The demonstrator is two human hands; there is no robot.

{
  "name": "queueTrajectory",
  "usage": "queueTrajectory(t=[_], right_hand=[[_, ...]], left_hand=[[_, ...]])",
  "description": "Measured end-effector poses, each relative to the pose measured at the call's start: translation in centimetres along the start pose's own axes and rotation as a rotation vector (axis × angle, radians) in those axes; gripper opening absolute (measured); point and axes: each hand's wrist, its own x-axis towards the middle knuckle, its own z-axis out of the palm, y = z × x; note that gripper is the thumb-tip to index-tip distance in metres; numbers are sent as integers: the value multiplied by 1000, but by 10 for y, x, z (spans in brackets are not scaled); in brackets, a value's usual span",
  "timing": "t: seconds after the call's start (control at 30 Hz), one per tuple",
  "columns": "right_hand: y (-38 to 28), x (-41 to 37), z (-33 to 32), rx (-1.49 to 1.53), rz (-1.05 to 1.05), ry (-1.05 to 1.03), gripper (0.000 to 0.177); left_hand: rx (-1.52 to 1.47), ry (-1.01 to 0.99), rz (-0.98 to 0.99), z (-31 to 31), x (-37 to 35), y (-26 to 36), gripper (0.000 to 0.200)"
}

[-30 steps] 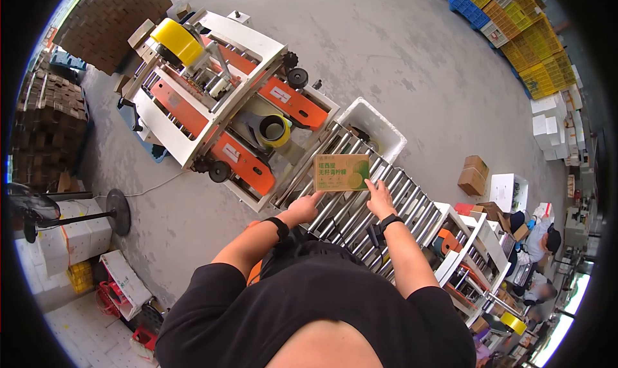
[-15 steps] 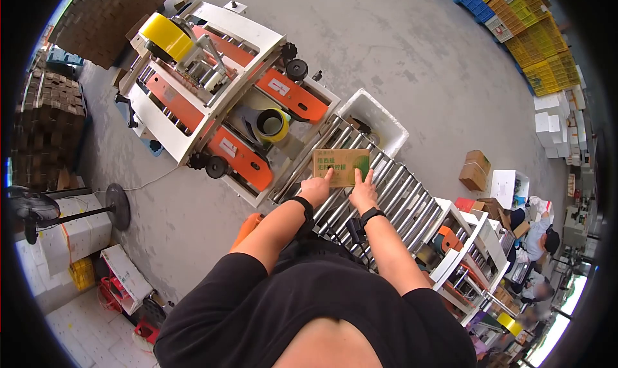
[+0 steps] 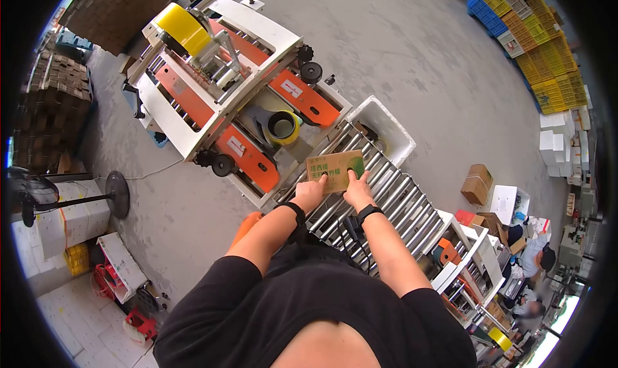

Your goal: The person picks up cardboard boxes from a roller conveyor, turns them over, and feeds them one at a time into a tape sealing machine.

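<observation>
A small brown cardboard box point(image 3: 336, 162) with green printed characters sits over the roller conveyor point(image 3: 394, 207), slightly turned. My left hand point(image 3: 309, 195) grips its near left side, one finger reaching onto the top face beside a dark spot. On the near right part of the box, my right hand point(image 3: 358, 191) holds on in a similar way, with a fingertip at another dark spot. The fingers under or behind the box are hidden. Just beyond the box stands a carton-sealing machine point(image 3: 254, 88) with orange side plates and a yellow tape roll.
A white foam bin point(image 3: 402, 139) stands against the conveyor's far side. Another machine point(image 3: 473, 255) is at the right end, with people beyond it. A closed carton point(image 3: 477, 184) lies on the floor. A fan point(image 3: 118, 194) and foam boxes are at left; stacked crates point(image 3: 547, 65) at right.
The box has shifted slightly left and tilted, its right side now farther from me. Both hands moved with it and kept their hold. The whole view has swung a little.
</observation>
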Motion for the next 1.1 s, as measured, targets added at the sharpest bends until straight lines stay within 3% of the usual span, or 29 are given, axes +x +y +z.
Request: queueTrajectory(t=[0.13, 0.23, 0.37, 0.53, 0.6, 0.73, 0.83, 0.87, 1.0, 1.1], right_hand=[[-20, -6, -10, -17, 13, -27, 79], [-11, -10, 10, -48, -104, 82, 82], [-10, -21, 10, -21, -100, 11, 82], [-6, 3, 33, 105, -236, 277, 76], [-11, 16, 39, 105, -325, 410, 72], [-52, 27, 7, 213, -377, 263, 65], [-70, 46, 9, 238, -601, 358, 64], [-82, 30, -12, 390, -488, 190, 62], [-74, 39, 6, 420, -564, 353, 57], [-40, 34, 18, 317, -446, 265, 52]], left_hand=[[8, 57, 19, 13, -7, -11, 47], [0, 68, 25, 15, -13, -14, 49], [42, 27, 62, 13, -22, -24, 58], [32, 111, 80, 22, -16, -33, 68], [-8, 126, 17, 18, -15, -36, 59], [-105, 174, -107, 6, -14, -47, 62], [-171, 211, -154, -3, -14, -51, 62], [-177, 230, -118, -2, -14, -54, 61], [-212, 187, -42, 0, -21, -58, 53], [-220, 0, -52, 5, -28, -59, 45]])
